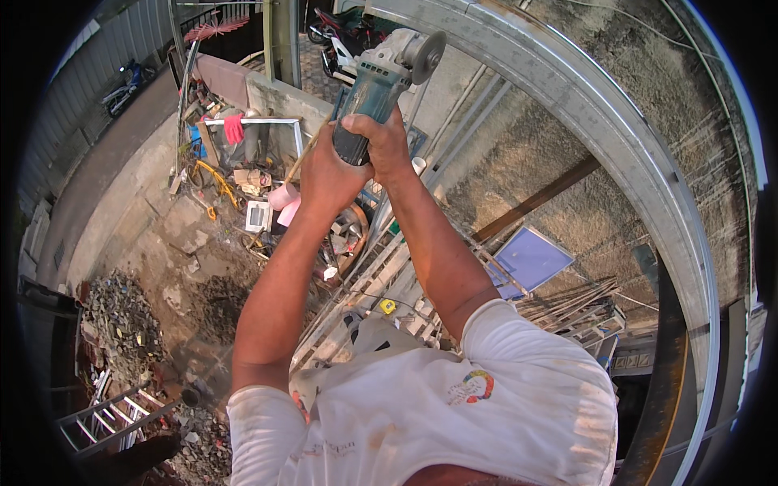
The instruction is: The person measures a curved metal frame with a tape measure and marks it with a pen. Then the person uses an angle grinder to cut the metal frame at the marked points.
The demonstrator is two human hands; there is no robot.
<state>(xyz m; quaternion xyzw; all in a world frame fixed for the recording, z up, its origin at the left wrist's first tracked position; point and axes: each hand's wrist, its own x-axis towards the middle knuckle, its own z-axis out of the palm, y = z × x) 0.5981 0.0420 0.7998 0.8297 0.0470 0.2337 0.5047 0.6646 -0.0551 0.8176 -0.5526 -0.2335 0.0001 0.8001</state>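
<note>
Both my arms reach up and forward, holding a teal and grey angle grinder (376, 91) raised over the ground far below. My left hand (331, 174) is closed round the lower part of its dark body. Higher up, my right hand (387, 144) wraps the same body from the right side, thumb across it. The cutting disc (428, 57) sits at the grinder's upper right. Close to that disc runs a long galvanised steel beam (559, 77), which looks curved through the lens; I cannot tell whether they touch.
Below me are wooden ladder-like rails (356, 275), a yellow tape measure (387, 306) and a blue panel (531, 261) by the rough wall (527, 154). Rubble heaps (121, 328) and a metal ladder (117, 421) lie at left. Clutter stands beyond, near a low wall (284, 105).
</note>
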